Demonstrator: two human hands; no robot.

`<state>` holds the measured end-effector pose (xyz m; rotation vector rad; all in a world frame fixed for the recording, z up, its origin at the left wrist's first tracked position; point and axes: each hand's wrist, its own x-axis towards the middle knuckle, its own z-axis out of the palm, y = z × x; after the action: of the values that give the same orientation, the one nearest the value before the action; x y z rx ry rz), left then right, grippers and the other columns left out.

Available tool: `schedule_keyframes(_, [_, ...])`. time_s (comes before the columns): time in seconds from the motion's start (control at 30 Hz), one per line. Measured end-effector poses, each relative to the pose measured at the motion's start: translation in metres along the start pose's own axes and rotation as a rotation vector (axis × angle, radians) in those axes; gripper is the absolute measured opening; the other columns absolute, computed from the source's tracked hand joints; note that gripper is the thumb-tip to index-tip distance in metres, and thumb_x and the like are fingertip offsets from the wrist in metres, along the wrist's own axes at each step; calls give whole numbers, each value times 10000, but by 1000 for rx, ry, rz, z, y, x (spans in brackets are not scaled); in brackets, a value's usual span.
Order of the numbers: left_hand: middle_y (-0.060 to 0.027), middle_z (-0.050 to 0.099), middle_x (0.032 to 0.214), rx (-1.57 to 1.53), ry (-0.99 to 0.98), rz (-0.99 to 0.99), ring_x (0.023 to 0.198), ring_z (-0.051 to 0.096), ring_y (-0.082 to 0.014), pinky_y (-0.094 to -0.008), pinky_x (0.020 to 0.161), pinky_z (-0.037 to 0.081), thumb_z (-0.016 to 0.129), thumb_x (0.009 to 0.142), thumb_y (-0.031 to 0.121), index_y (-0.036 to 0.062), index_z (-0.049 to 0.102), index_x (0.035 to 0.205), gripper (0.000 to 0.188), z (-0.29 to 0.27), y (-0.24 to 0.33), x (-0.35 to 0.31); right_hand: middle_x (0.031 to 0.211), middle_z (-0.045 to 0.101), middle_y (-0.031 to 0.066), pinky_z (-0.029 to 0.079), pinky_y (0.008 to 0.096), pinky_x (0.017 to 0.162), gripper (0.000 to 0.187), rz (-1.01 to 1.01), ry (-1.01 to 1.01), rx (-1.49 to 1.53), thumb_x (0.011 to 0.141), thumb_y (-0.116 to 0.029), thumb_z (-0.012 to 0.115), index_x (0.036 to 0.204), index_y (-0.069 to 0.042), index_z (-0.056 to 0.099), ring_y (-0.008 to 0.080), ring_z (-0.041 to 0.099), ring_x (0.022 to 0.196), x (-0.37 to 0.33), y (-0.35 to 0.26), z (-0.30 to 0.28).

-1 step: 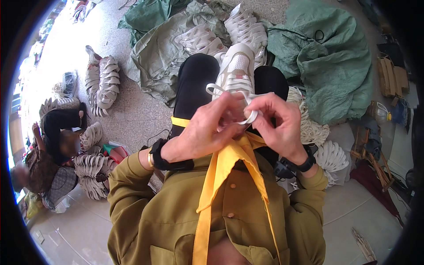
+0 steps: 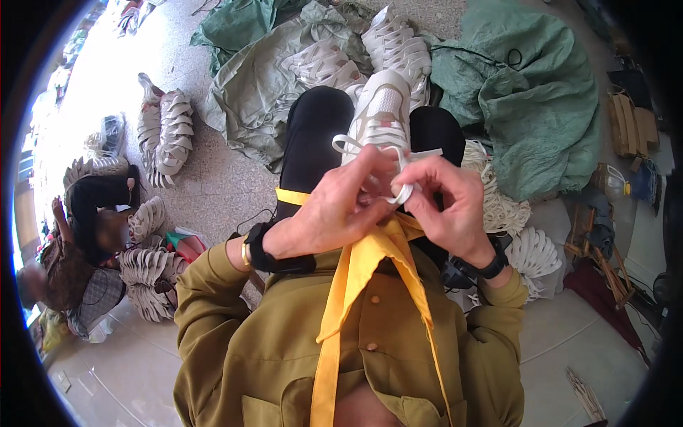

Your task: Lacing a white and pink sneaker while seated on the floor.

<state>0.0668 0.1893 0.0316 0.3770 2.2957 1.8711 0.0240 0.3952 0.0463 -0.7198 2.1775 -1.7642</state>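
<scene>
A white and beige sneaker (image 2: 388, 103) lies toe-away between my black-clad knees. Its white shoelace (image 2: 404, 192) runs from the lacing into both hands, and one loop of it curls out on the left side of the shoe. My left hand (image 2: 340, 203) is closed over the shoe's near end, fingertips pinching the lace; part of its grip is hidden. Close beside it, my right hand (image 2: 449, 196) pinches the lace between thumb and forefinger, and a short white end sticks out above that forefinger. A yellow cloth (image 2: 377, 249) hangs below my hands.
Stacked white shoe parts (image 2: 398, 46) lie beyond the sneaker, with more shoe stacks (image 2: 174, 132) to the left. Green sacks (image 2: 537, 99) spread at the far right. Bundled white laces (image 2: 501, 199) lie beside my right knee. Another person (image 2: 71, 263) sits at the left.
My right fingers have shifted slightly and drawn the lace into a smaller bend at the thumb. The lace end above the forefinger stands out more clearly. My left hand has barely moved.
</scene>
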Motion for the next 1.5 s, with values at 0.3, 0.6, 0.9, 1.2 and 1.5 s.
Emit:
schedule_keyframes(0.3, [-17, 626, 895, 3, -65, -83, 918, 673, -98, -265, 811, 544, 690, 952, -37, 12, 576, 1011, 138, -30, -24, -6, 782, 650, -31, 423, 191, 607, 223, 165, 45, -120, 909, -3, 716, 1125, -9, 660, 12, 551, 675, -21, 22, -39])
schedule_keyframes(0.6, [-13, 593, 887, -548, 40, -304, 773, 521, -50, -213, 676, 429, 644, 1020, 42, 41, 531, 1031, 113, -56, -31, -32, 700, 650, -30, 401, 193, 540, 68, 254, 88, -186, 915, -47, 743, 958, -30, 693, 0, 533, 601, -43, 55, -49])
schedule_keyframes(0.9, [14, 486, 777, -618, 227, -291, 662, 406, -66, -229, 585, 300, 703, 983, 188, 87, 467, 997, 258, -77, -23, -54, 651, 612, -13, 392, 219, 523, 61, 258, 76, -273, 930, -43, 728, 948, -17, 676, 18, 504, 571, -41, 60, -48])
schedule_keyframes(1.2, [36, 453, 711, -677, 174, -319, 620, 370, -60, -235, 570, 278, 650, 1025, 159, 88, 471, 951, 207, -96, -28, -72, 565, 510, 29, 375, 279, 493, 237, 215, 58, -347, 921, -49, 741, 1140, -70, 654, 81, 463, 493, -22, 53, -32])
schedule_keyframes(1.5, [17, 612, 787, 141, 326, -491, 571, 402, -17, -217, 527, 302, 693, 1002, 182, 51, 549, 890, 224, -118, -53, -76, 566, 487, 15, 356, 263, 476, 175, 120, 152, -406, 924, -20, 721, 1088, -60, 675, 67, 451, 486, -13, 62, -31])
